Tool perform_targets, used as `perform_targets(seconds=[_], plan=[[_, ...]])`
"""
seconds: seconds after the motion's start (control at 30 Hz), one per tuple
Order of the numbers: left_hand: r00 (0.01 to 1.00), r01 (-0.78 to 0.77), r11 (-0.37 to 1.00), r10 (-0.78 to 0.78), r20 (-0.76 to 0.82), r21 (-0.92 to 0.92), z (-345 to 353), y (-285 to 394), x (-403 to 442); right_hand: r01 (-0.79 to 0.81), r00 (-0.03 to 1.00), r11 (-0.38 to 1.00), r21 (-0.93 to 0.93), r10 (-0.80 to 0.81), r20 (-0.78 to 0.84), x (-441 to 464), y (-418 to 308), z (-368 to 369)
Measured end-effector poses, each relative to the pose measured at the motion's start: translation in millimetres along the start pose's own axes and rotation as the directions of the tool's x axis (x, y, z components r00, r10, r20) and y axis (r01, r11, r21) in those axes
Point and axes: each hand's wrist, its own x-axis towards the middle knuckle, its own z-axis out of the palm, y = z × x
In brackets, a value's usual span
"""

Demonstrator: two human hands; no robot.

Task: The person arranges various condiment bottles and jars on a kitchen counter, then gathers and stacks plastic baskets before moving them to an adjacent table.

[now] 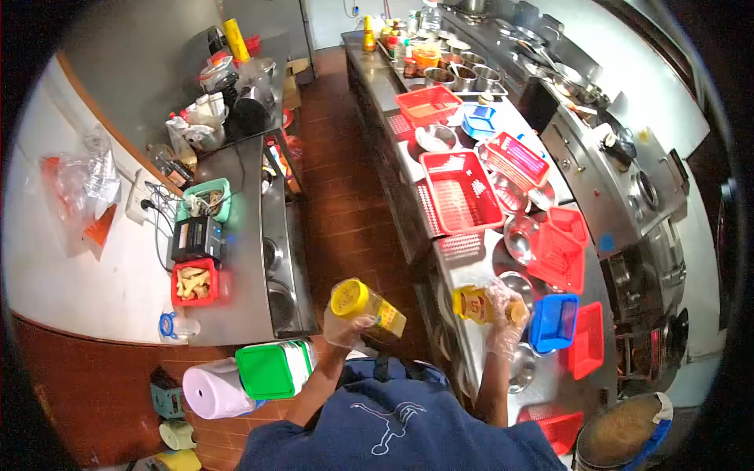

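Observation:
My left hand (351,330), in a clear plastic glove, is closed around a see-through jar (386,316) with a yellow lid and a yellow label. The jar is tilted over the aisle, lid toward the upper left. My right hand (503,318), also gloved, is closed around a yellow-labelled bottle (472,304) above the right counter. A tan round end, perhaps its cap, shows beside my fingers. Close to this hand are a steel bowl (514,286), partly hidden by it, and a blue plastic basket (554,323).
Red baskets (463,192) and steel bowls crowd the right counter (463,275), with pots and seasoning bottles farther back. Along the left counter (236,267) sit a red basket of ginger-like roots (195,282) and a black device (196,238). A green-lidded bucket (267,370) stands left of me.

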Motion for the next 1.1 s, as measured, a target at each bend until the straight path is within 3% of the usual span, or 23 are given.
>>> perform_targets(seconds=[0.03, 0.1, 0.13, 0.17, 0.23, 0.3, 0.37, 0.4, 0.5, 0.57, 0.63, 0.7, 0.77, 0.83, 0.87, 0.9, 0.93, 0.97, 1.0, 1.1], plan=[[1.000, -0.002, 1.000, 0.002, -0.005, 0.004, -19.1, -0.7, 7.7, 0.051, 0.998, 0.998, 0.036, -0.053, 0.046, 3.2, -3.5, 25.6], [0.990, -0.077, 0.997, 0.076, -0.122, -0.002, -62.4, -7.2, 24.8, -0.010, 0.998, 0.999, 0.050, 0.007, 0.060, 7.1, -0.5, 66.1], [0.984, 0.013, 0.968, -0.058, -0.169, -0.252, -62.8, 16.7, 29.3, -0.017, 0.998, 0.999, 0.050, 0.014, 0.061, 9.7, -0.6, 82.9], [0.982, 0.022, 0.967, -0.068, -0.175, -0.252, -72.9, 20.4, 35.6, -0.044, 0.997, 0.998, 0.038, 0.041, 0.071, 11.8, -1.5, 96.6], [0.978, -0.072, 0.995, 0.057, -0.201, -0.064, -94.3, 23.2, 46.1, -0.081, 0.994, 0.997, 0.011, 0.080, 0.077, 18.4, 2.0, 118.4], [0.979, -0.061, 0.996, 0.046, -0.198, -0.069, -124.1, 10.9, 56.3, -0.013, 0.998, 0.999, -0.045, 0.016, 0.063, 28.5, 7.9, 135.5], [0.974, 0.093, 0.814, -0.195, -0.119, -0.573, -133.1, 22.2, 71.1, -0.005, 0.999, 1.000, -0.022, 0.006, 0.052, 41.3, 19.1, 143.0], [0.960, -0.065, 0.972, -0.001, -0.280, -0.226, -123.2, 18.3, 82.0, 0.000, 0.999, 1.000, -0.024, 0.001, 0.047, 51.1, 23.9, 146.4], [0.959, 0.038, 0.983, -0.087, -0.270, -0.181, -146.5, -6.8, 117.0, -0.014, 0.999, 1.000, -0.016, 0.015, 0.049, 81.3, 26.7, 173.4], [0.945, 0.021, 0.982, -0.082, -0.316, -0.190, -147.0, -11.0, 151.9, 0.040, 0.999, 0.998, -0.044, -0.039, 0.031, 110.3, 37.5, 194.2], [0.931, -0.032, 0.994, -0.009, -0.364, -0.106, -143.0, -9.6, 190.4, -0.042, 0.999, 0.996, -0.076, 0.042, -0.007, 141.1, 45.9, 215.3], [0.938, -0.035, 0.983, -0.029, -0.346, -0.178, -137.3, 1.8, 234.0, 0.061, 0.998, 0.998, -0.010, -0.060, 0.033, 176.7, 60.0, 241.3], [0.934, -0.012, 0.997, 0.040, -0.355, 0.082, -154.2, -7.9, 285.2, 0.003, 1.000, 0.999, 0.034, -0.004, 0.023, 211.9, 59.6, 282.5], [0.929, 0.024, 0.996, 0.008, -0.370, 0.081, -142.1, 12.3, 328.5, -0.040, 0.999, 0.999, -0.028, 0.040, -0.007, 246.6, 50.1, 325.3], [0.911, 0.046, 0.999, -0.054, -0.409, -0.030, -137.2, 21.5, 352.0, 0.017, 0.999, 0.990, 0.140, -0.022, 0.034, 262.4, 57.3, 343.7], [0.890, 0.064, 0.988, -0.121, -0.439, -0.141, -131.2, 30.6, 375.5, 0.018, 0.997, 0.983, 0.182, -0.032, 0.075, 279.1, 59.5, 358.3], [0.936, -0.035, 0.999, 0.019, -0.350, -0.040, -114.8, 48.2, 394.0, -0.012, 0.996, 0.989, 0.147, -0.002, 0.091, 293.3, 58.9, 370.4], [0.939, -0.020, 0.999, 0.007, -0.344, -0.035, -117.3, 48.5, 413.8, -0.052, 0.993, 0.993, 0.104, 0.041, 0.111, 303.4, 54.9, 383.1], [0.939, -0.017, 1.000, 0.016, -0.343, 0.000, -124.7, 46.3, 429.3, -0.108, 0.992, 0.993, 0.055, 0.111, -0.055, 307.8, 52.1, 404.5], [0.894, 0.045, 0.999, -0.026, -0.448, 0.031, -144.5, 32.4, 475.2, -0.081, 0.991, 0.993, 0.088, 0.072, 0.109, 349.4, 79.2, 428.7]])
